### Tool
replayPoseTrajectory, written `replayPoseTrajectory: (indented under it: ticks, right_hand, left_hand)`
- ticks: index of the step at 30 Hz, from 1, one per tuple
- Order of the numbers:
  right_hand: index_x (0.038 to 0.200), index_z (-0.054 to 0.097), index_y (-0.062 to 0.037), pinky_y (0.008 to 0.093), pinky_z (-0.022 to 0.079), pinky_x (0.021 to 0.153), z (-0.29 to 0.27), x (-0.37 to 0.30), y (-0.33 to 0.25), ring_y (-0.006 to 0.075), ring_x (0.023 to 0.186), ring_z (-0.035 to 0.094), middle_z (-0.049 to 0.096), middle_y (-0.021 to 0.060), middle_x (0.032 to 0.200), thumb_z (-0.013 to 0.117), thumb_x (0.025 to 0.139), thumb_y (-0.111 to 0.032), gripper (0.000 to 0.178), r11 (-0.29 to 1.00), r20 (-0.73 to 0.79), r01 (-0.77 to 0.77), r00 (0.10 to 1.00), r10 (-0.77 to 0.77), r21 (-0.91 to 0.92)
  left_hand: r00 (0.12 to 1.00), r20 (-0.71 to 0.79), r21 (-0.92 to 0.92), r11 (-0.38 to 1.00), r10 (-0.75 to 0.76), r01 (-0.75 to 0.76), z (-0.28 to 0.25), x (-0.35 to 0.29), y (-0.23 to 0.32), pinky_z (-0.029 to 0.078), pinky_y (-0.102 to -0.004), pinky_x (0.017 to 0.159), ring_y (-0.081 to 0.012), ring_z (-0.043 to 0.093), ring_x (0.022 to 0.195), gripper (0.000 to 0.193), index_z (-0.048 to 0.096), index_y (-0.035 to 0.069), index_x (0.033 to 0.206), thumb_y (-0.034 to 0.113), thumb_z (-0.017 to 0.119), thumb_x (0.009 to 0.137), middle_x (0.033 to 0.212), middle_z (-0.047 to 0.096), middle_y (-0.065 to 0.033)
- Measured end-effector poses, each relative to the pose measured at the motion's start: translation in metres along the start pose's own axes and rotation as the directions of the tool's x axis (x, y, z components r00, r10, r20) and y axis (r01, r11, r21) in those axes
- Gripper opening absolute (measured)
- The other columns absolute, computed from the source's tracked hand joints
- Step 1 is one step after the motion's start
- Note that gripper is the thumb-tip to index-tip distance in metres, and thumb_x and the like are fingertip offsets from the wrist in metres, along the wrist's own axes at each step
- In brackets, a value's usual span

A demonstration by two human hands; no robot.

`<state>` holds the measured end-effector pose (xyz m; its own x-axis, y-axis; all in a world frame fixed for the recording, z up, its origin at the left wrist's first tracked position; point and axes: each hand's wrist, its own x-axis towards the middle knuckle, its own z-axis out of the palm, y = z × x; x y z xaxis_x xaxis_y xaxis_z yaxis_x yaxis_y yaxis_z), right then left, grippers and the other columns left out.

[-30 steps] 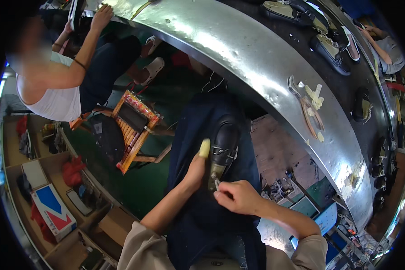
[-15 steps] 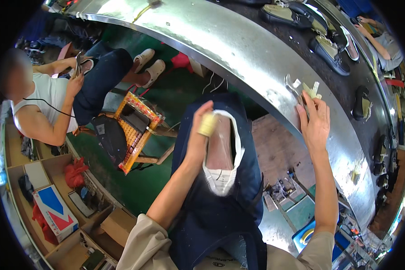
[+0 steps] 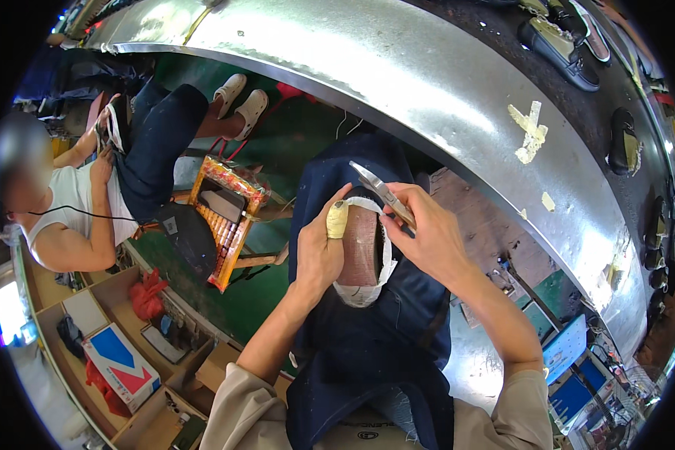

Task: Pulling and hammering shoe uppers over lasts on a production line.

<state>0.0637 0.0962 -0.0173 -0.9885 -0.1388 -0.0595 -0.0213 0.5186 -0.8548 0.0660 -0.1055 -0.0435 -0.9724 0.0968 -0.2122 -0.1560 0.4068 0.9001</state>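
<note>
My left hand grips the left side of a shoe on my lap. The shoe has a white lining edge around its opening and a brownish insole inside. Yellow tape wraps a digit of this hand. My right hand is closed around a silver-coloured metal hand tool with a narrow end pointing up and left. I cannot tell its exact kind. It hangs over the shoe's far end, and my right fingertips are close to the shoe's right edge. The dark blue apron lies beneath the shoe.
A curved metal bench runs from far left to right, with tape scraps on it. Dark shoes stand beyond its strip. At left, a seated person handles a shoe near a yellow-framed chair and compartmented wooden boxes.
My right hand has come from the bench to the shoe, bringing the metal tool it picked up there. My left hand stays on the shoe. The view has shifted slightly.
</note>
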Motion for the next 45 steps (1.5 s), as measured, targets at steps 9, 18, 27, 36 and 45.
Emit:
replayPoseTrajectory:
  ticks: [9,18,27,36,45]
  right_hand:
    - [0.108,0.062,-0.0058,0.0385,0.056,0.066,0.021,0.015,0.014,0.0303,0.078,0.072,0.073,0.0084,0.094,0.076,0.086,-0.011,0.027,0.939,-0.085,0.237,0.961,-0.265,-0.25]
    - [0.123,0.061,0.002,0.0289,0.057,0.072,-0.012,-0.045,-0.01,0.0156,0.088,0.072,0.075,0.0108,0.105,0.055,0.109,-0.034,0.039,0.673,0.556,-0.59,0.772,0.309,0.446]
    - [0.121,0.06,-0.0018,0.0234,0.048,0.051,-0.024,-0.034,0.001,0.011,0.066,0.065,0.067,0.0019,0.089,0.05,0.111,-0.038,0.039,0.291,0.742,-0.783,0.618,0.259,0.55]
    - [0.113,0.054,-0.0035,0.0524,0.052,0.063,0.023,-0.053,0.012,0.044,0.074,0.069,0.069,0.0231,0.079,0.056,0.106,-0.03,0.027,0.984,0.246,-0.162,0.953,0.175,-0.072]
    - [0.109,0.054,-0.0024,0.053,0.052,0.062,0.028,-0.06,0.004,0.0431,0.07,0.069,0.069,0.0202,0.076,0.058,0.106,-0.029,0.027,0.986,0.175,-0.16,0.973,0.151,0.04]
  left_hand:
    - [0.968,0.025,0.064,0.966,0.25,-0.251,-0.004,0.005,-0.006,0.049,-0.0393,0.098,-0.0344,0.063,0.11,0.04,0.064,0.007,0.136,0.015,0.066,0.097,0.131,0.065,-0.016]
    - [0.99,-0.142,-0.058,0.998,-0.024,0.016,0.008,0.0,-0.007,0.051,-0.0339,0.083,-0.024,0.064,0.088,0.032,0.07,0.01,0.131,0.015,0.052,0.105,0.1,0.071,-0.0158]
    - [0.99,0.015,-0.02,0.99,0.139,-0.138,-0.005,-0.006,0.004,0.046,-0.0381,0.105,-0.0299,0.061,0.119,0.05,0.059,0.008,0.144,0.014,0.066,0.095,0.132,0.067,-0.0165]
    - [0.999,-0.014,-0.175,0.984,0.033,-0.035,-0.005,-0.006,-0.012,0.046,-0.032,0.102,-0.0221,0.062,0.115,0.05,0.062,0.008,0.143,0.005,0.066,0.093,0.123,0.066,-0.0146]
    - [0.978,0.099,-0.187,0.969,0.184,-0.163,-0.022,0.006,-0.018,0.048,-0.0274,0.097,-0.0153,0.065,0.107,0.045,0.062,0.008,0.143,0.007,0.061,0.098,0.12,0.069,-0.0098]
